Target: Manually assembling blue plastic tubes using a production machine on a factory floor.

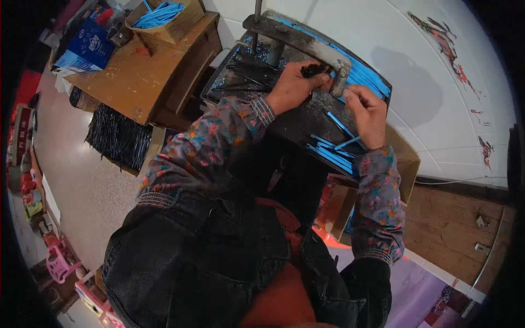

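Observation:
My left hand [295, 87] is closed at the left side of a metal press head [340, 79], its fingertips pressed together. Dark black pieces [316, 70] stick out above its fingers; their exact kind is unclear. On the other side of the press head, my right hand [367, 112] pinches a thin blue strip [343, 99], of which only a short end shows. Long blue strips [361, 74] lie at the far right of the dark worktable [295, 123]. Several more blue strips [333, 153] lie at its near edge, below my right wrist. Thin black strips [243, 79] lie left of my left hand.
A wooden desk [123, 76] stands at the left, bearing a cardboard box [178, 27] of blue strips, a blue carton [87, 46] and a metal cup [119, 34]. Below it sits a box of black strips [117, 136]. Cardboard boxes [402, 158] stand beside the worktable. A white wall [421, 71] rises behind.

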A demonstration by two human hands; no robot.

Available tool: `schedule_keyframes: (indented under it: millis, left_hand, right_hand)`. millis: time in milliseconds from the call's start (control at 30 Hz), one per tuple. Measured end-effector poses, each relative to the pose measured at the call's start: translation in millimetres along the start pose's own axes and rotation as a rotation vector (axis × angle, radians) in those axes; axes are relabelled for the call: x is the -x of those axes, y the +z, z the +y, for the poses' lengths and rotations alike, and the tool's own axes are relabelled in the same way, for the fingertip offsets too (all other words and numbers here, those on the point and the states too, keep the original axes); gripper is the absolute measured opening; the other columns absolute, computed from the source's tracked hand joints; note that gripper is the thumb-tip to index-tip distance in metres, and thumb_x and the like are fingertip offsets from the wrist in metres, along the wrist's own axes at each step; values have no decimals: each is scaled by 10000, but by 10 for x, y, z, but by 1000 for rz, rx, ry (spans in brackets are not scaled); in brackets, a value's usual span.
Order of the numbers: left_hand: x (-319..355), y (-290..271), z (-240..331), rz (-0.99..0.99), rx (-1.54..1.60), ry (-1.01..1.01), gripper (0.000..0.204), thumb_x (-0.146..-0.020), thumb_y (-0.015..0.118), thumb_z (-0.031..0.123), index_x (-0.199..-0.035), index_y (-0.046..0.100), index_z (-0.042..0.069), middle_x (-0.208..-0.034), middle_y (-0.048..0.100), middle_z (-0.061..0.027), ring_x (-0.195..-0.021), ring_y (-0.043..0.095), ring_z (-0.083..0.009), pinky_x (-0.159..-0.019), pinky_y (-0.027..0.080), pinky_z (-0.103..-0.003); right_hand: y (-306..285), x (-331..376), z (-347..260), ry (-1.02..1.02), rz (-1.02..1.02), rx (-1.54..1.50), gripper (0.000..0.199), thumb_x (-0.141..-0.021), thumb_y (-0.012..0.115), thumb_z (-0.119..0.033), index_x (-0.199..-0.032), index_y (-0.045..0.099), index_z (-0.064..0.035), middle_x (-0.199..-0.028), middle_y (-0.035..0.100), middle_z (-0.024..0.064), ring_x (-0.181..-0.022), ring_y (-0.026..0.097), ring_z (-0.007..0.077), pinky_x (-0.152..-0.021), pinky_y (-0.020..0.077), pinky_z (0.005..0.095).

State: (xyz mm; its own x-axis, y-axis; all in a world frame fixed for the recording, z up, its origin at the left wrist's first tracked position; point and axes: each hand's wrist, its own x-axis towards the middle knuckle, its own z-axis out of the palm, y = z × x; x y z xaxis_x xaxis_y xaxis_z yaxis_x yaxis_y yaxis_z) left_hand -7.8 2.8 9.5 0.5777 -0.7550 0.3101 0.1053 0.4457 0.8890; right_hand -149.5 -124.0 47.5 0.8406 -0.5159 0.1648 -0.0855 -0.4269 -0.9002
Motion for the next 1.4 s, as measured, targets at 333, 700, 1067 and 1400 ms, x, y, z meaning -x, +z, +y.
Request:
schedule_keyframes:
  millis: [333,700,1067,1400]
  left_hand:
    - [-47,-69,-118,-41,-87,48,88,-838,579,6,-896,635,-28,-774,636,-27,-694,528,-77,-644,437,-197]
    - [16,-58,3,-58,-250,65,125,-853,620,68,-949,645,-7,-782,630,-8,-696,523,-79,-688,440,-216]
    - [0,-44,32,-54,-180,59,80,-842,590,36,-901,632,2,-789,644,-17,-685,527,-73,-653,432,-201]
    - [-12,-21,7,6,-144,34,77,-845,610,48,-909,622,6,-786,648,-23,-680,530,-82,-668,440,-209]
  right_hand:
    - [-14,-132,24,-278,-30,163,58,-799,620,-37,-825,632,13,-691,545,-12,-635,431,98,-625,362,212]
    - [-336,23,610,-602,-104,713,129,-750,603,-41,-876,628,-33,-839,550,78,-740,519,235,-660,427,331]
    - [-331,50,562,-528,-176,921,245,-708,584,-9,-949,555,-46,-874,506,96,-745,519,289,-643,432,373]
    - [-76,-15,-14,-253,-61,234,113,-801,578,-49,-912,557,-43,-762,543,40,-631,489,149,-582,398,284]
